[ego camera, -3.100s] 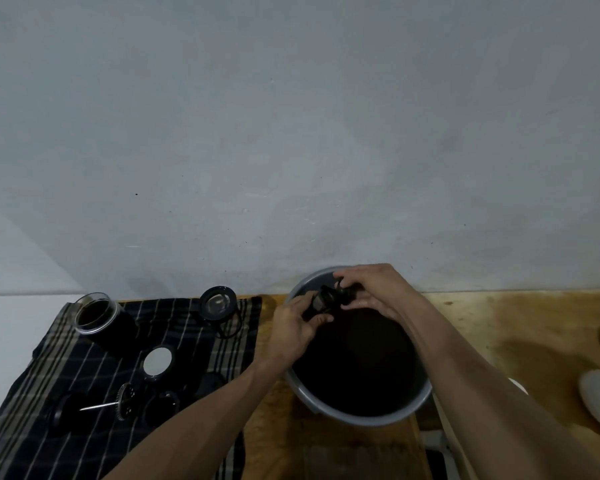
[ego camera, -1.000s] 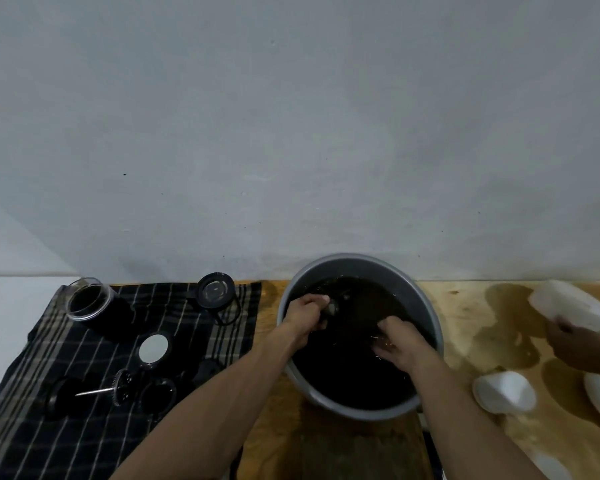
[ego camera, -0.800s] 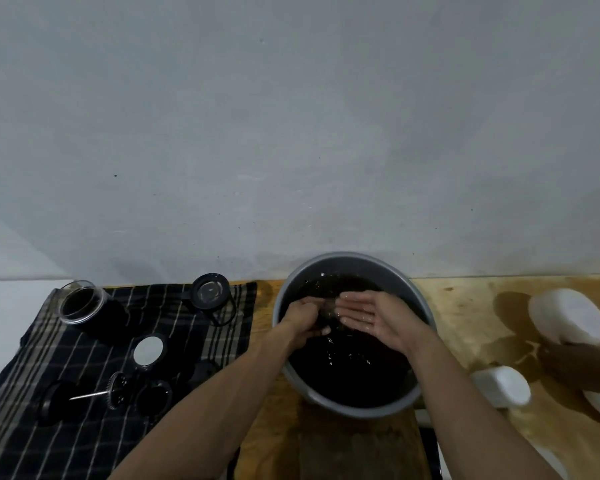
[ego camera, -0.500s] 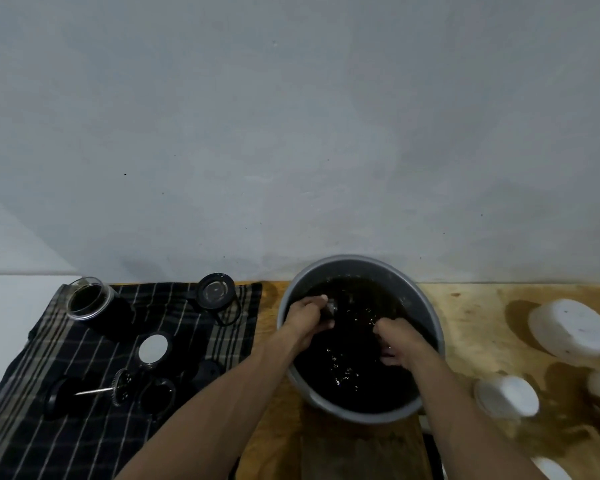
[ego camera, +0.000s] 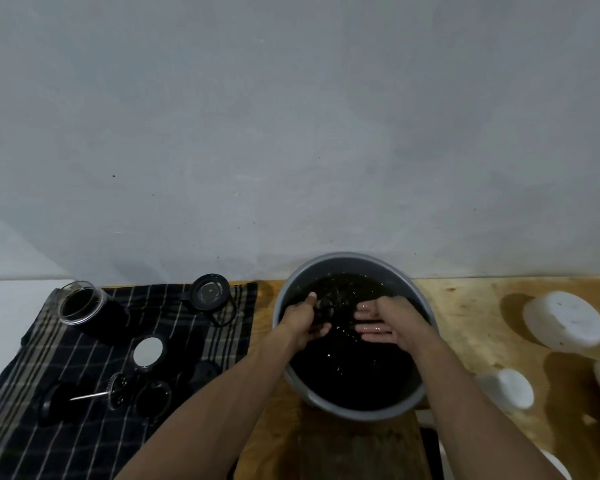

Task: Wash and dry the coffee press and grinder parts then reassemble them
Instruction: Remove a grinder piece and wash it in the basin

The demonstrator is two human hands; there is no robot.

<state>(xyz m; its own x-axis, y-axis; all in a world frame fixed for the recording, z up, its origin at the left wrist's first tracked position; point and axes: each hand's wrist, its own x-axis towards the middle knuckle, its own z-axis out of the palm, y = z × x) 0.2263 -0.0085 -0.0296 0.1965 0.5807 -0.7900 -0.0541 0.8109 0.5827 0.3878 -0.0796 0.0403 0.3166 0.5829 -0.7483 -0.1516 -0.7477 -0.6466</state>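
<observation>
Head view shows the right hand (ego camera: pixel 392 322) has swung back from the basin's (ego camera: pixel 426 306) near side to face the left hand (ego camera: pixel 303 318), its fingers (ego camera: pixel 371 329) now straight and apart, palm toward the small dark part (ego camera: pixel 326 306). The left fingers stay curled round that part at the water's surface, left of the basin's centre. Judging by this, rinsing continues; drying and reassembly remain, with the other parts on the striped cloth (ego camera: pixel 84 427) left of the basin.

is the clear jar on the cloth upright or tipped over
Tipped. The jar lies on the striped cloth with its open mouth angled up toward the camera; its inside looks dark.
</observation>
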